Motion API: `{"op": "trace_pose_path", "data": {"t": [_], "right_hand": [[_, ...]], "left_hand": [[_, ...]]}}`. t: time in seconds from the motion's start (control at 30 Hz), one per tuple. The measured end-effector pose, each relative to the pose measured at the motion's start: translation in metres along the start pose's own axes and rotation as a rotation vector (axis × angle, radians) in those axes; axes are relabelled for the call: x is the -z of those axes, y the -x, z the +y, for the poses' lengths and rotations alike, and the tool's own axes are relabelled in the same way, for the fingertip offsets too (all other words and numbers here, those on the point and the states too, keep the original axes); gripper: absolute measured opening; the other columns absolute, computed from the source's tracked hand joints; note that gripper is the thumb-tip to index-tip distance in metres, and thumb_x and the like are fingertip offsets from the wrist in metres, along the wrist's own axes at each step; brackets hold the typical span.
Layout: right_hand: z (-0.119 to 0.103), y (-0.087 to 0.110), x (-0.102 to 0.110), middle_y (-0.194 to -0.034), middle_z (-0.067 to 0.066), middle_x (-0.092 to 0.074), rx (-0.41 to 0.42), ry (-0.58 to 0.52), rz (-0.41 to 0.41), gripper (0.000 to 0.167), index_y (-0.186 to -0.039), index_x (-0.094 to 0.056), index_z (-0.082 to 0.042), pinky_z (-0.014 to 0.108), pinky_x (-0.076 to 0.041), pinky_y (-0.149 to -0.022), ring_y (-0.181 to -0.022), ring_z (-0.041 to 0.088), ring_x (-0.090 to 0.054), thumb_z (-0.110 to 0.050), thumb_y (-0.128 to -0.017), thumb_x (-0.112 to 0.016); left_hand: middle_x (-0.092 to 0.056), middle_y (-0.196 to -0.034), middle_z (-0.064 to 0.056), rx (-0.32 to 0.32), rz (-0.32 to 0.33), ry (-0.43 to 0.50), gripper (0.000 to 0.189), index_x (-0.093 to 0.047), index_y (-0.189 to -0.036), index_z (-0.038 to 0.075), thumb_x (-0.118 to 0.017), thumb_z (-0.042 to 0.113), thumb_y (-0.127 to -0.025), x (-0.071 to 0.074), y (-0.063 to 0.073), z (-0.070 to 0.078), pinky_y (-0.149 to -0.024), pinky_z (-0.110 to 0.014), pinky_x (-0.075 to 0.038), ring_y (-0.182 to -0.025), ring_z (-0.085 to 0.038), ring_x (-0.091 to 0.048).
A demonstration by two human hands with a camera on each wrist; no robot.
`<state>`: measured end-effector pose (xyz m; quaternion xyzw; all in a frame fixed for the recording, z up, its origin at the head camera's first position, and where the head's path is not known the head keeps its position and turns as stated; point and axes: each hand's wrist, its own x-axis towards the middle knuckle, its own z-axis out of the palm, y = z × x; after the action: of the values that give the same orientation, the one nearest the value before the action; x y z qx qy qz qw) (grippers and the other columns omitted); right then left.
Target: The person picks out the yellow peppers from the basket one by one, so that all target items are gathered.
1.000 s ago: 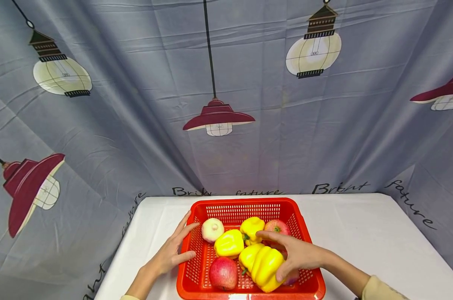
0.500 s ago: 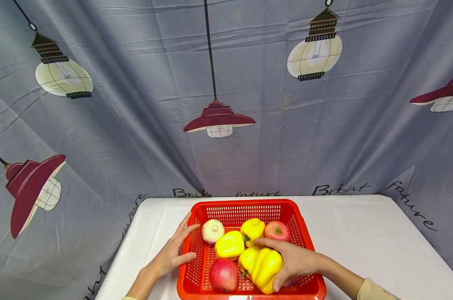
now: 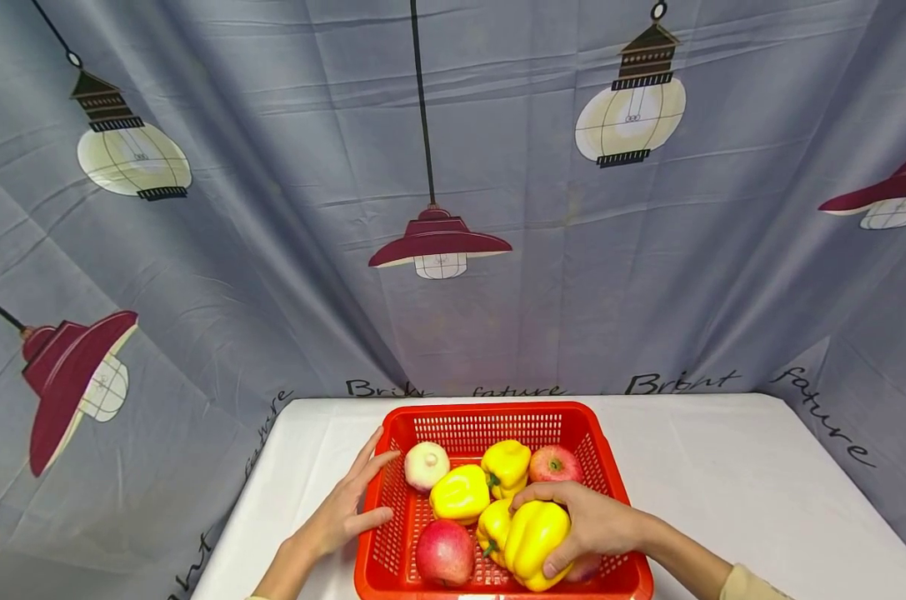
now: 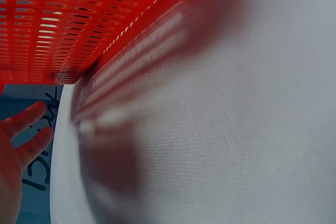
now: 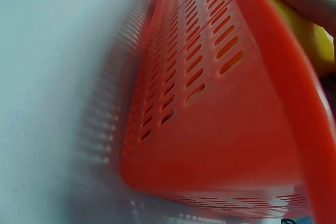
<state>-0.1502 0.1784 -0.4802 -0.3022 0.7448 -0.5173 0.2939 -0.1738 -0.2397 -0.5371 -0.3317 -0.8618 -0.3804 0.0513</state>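
In the head view my right hand (image 3: 598, 521) grips a large yellow bell pepper (image 3: 535, 546) at the right front of a red plastic basket (image 3: 370, 542). Part of that pepper also shows past the rim in the right wrist view. My left hand (image 3: 340, 508) lies along the basket's left rim, fingers extended and spread, holding nothing. Around the gripped pepper are a smaller yellow pepper (image 3: 493, 527), a red apple (image 3: 445, 552) and a reddish round fruit (image 3: 586, 567) partly hidden under my right hand.
Farther back in the basket sit an onion (image 3: 426, 465), two more yellow peppers, one at the centre (image 3: 460, 493), and another apple (image 3: 554, 464). The basket stands on a white-covered table (image 3: 730, 483), with a grey printed curtain (image 3: 453, 333) behind.
My right hand has come down onto the large yellow pepper and closed round it. The pepper has shifted slightly, apart from the smaller one. The left hand keeps its place.
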Motion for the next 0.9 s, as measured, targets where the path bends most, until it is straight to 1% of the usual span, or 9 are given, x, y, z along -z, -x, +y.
{"op": "trace_pose_path", "data": {"t": [0.13,0.43,0.53,0.7,0.8,0.9], "right_hand": [[0.0,0.001,0.0,-0.121,0.006,-0.063,0.037,-0.008,-0.001,0.06,-0.129,-0.062,-0.017,0.033,-0.052,-0.087,-0.103,0.024,-0.06,-0.022,-0.075,-0.088],[0.001,0.002,0.003,-0.124,0.004,-0.063,0.071,0.023,0.066,0.063,-0.133,-0.06,-0.017,0.031,-0.049,-0.09,-0.105,0.022,-0.06,-0.023,-0.077,-0.087],[0.001,0.004,0.004,-0.125,0.004,-0.063,0.063,0.025,0.086,0.063,-0.135,-0.06,-0.018,0.031,-0.05,-0.09,-0.106,0.023,-0.06,-0.025,-0.078,-0.086],[0.0,0.007,0.007,-0.128,0.007,-0.061,0.06,-0.008,0.107,0.066,-0.138,-0.058,-0.017,0.032,-0.05,-0.093,-0.109,0.026,-0.059,-0.024,-0.079,-0.086],[0.0,0.009,0.008,-0.131,0.009,-0.059,0.078,-0.027,0.111,0.066,-0.139,-0.057,-0.017,0.032,-0.049,-0.094,-0.111,0.026,-0.058,-0.023,-0.08,-0.085],[0.0,0.011,0.01,-0.134,0.011,-0.057,0.117,-0.029,0.134,0.066,-0.139,-0.057,-0.016,0.032,-0.048,-0.096,-0.115,0.024,-0.055,-0.021,-0.079,-0.085]], "left_hand": [[-0.009,-0.168,-0.012,0.007,-0.002,-0.003,0.07,-0.044,-0.151,0.014,-0.068,0.029,-0.087,0.0,0.0,0.0,-0.099,-0.068,-0.041,-0.146,-0.036,-0.028],[-0.01,-0.168,-0.013,-0.005,0.0,-0.01,0.07,-0.044,-0.151,0.014,-0.068,0.028,-0.087,0.0,0.001,0.0,-0.101,-0.063,-0.042,-0.145,-0.037,-0.03],[-0.009,-0.168,-0.013,-0.009,0.002,-0.009,0.07,-0.044,-0.151,0.013,-0.068,0.028,-0.087,0.0,0.001,0.0,-0.101,-0.063,-0.041,-0.146,-0.036,-0.029],[-0.009,-0.168,-0.012,0.004,0.0,-0.017,0.07,-0.044,-0.151,0.015,-0.068,0.029,-0.087,0.0,0.002,0.0,-0.1,-0.065,-0.041,-0.146,-0.036,-0.029],[-0.009,-0.168,-0.011,0.014,0.001,-0.02,0.069,-0.044,-0.151,0.015,-0.068,0.03,-0.088,0.0,0.002,0.0,-0.099,-0.068,-0.041,-0.146,-0.036,-0.028],[-0.009,-0.168,-0.01,0.012,0.001,-0.02,0.069,-0.044,-0.151,0.015,-0.067,0.03,-0.088,-0.001,0.001,0.0,-0.098,-0.068,-0.041,-0.146,-0.037,-0.029]]}}
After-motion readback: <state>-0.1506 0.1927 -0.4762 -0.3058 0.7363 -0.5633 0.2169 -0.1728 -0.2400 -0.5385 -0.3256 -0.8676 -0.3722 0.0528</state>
